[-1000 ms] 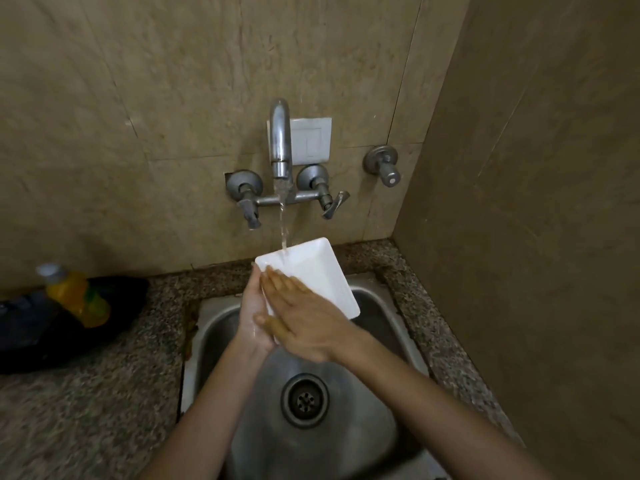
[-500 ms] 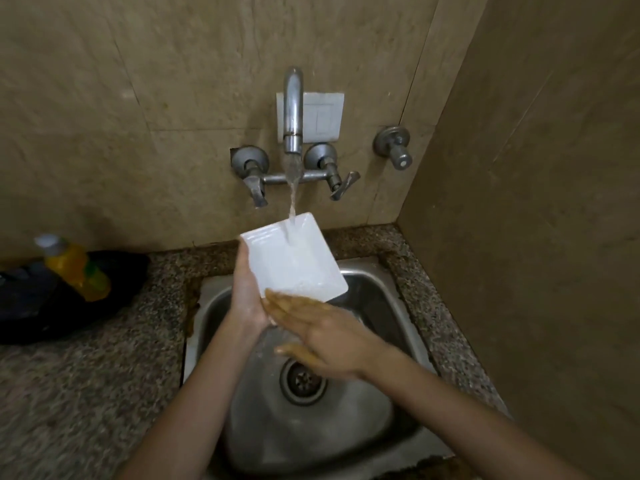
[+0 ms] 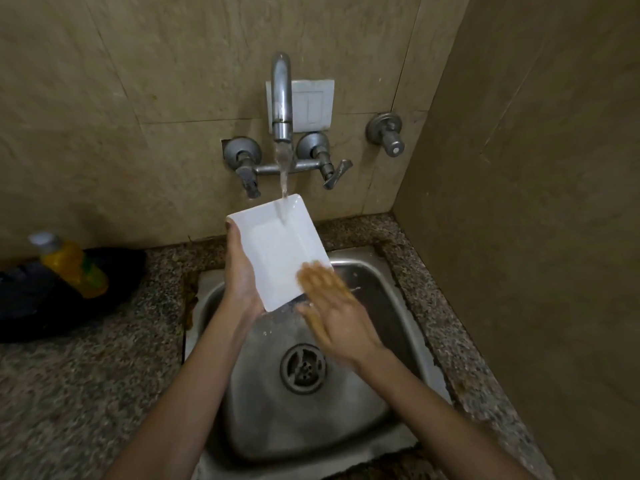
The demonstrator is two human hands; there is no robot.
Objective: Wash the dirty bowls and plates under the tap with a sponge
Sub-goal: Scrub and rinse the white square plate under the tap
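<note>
1. A white rectangular ceramic plate (image 3: 277,251) is held tilted above the stainless steel sink (image 3: 381,289), its far edge raised toward the wall.
2. The plate is gripped along its left edge by the left hand (image 3: 240,271); the thumb is laid up the rim, and the fingers are hidden behind the plate.
3. The right hand (image 3: 337,313) is held flat and unclenched, fingers straight. Its blurred fingertips lie across the plate's lower right corner; nothing is grasped.
4. Water (image 3: 284,174) is poured from the chrome wall tap (image 3: 281,98) onto the plate's far end.
5. The round drain (image 3: 303,368) is seen below both wrists.
6. A yellow plastic bottle (image 3: 71,265) is noted on the speckled granite counter (image 3: 69,375), far left, against a black object (image 3: 34,299).
</note>
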